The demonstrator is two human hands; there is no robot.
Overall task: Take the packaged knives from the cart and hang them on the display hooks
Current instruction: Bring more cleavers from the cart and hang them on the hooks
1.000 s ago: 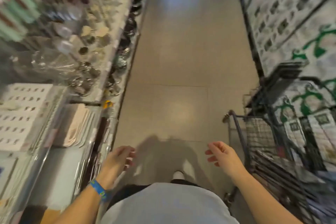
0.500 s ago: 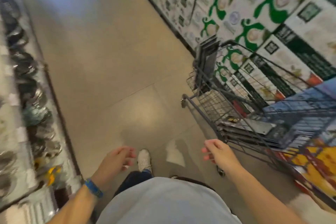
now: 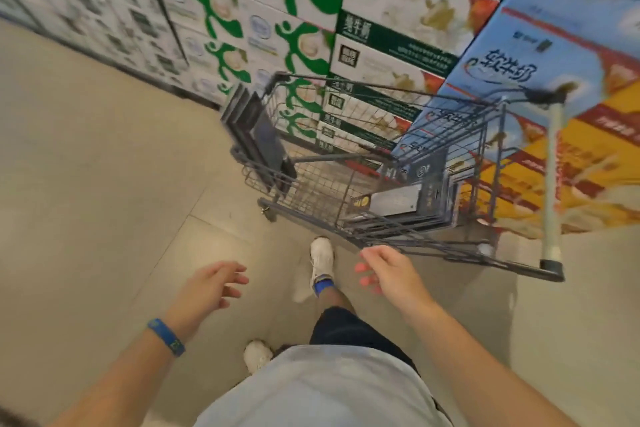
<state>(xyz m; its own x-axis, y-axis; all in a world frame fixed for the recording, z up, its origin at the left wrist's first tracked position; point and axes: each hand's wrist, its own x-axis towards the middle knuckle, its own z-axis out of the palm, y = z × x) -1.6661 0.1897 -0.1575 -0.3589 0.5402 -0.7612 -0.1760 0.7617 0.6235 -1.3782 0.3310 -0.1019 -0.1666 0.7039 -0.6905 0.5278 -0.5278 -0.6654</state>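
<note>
Hands hover empty, relaxed: left hand (image 3: 212, 285), right hand (image 3: 389, 272).

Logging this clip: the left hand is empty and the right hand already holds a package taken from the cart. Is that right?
No. In the head view the right hand holds nothing: its fingers are relaxed, short of the cart, and the packages lie in its basket. The left hand is empty, as stated.
</note>
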